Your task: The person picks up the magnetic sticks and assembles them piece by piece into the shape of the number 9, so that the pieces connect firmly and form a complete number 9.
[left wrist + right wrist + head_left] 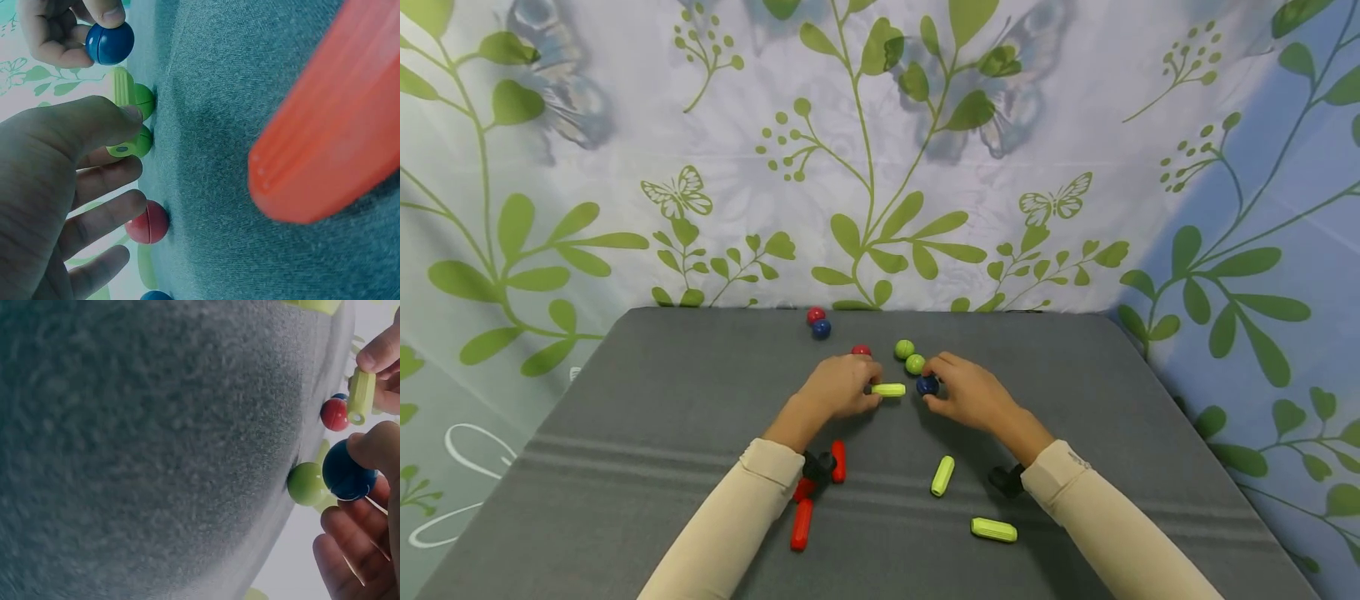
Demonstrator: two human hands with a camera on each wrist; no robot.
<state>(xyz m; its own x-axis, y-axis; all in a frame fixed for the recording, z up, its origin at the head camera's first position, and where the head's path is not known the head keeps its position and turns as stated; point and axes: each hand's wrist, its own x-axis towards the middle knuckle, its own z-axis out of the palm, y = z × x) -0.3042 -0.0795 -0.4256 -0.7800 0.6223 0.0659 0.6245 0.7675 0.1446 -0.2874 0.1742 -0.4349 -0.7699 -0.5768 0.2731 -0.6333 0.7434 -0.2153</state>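
My left hand pinches a yellow-green ribbed stick between thumb and finger; the other fingers are spread in the left wrist view. The stick has a small hole in its end. Facing it, my right hand holds a glossy blue ball with a seam line, pinched by thumb and fingers. A narrow gap separates stick and ball. Just beyond the hands lie two green balls and a red ball, the latter partly hidden behind my left hand.
Another red ball and blue ball lie near the back edge of the grey table. Several red sticks lie under my left forearm, one partly covered. Two yellow-green sticks lie toward the front. A patterned curtain hangs behind.
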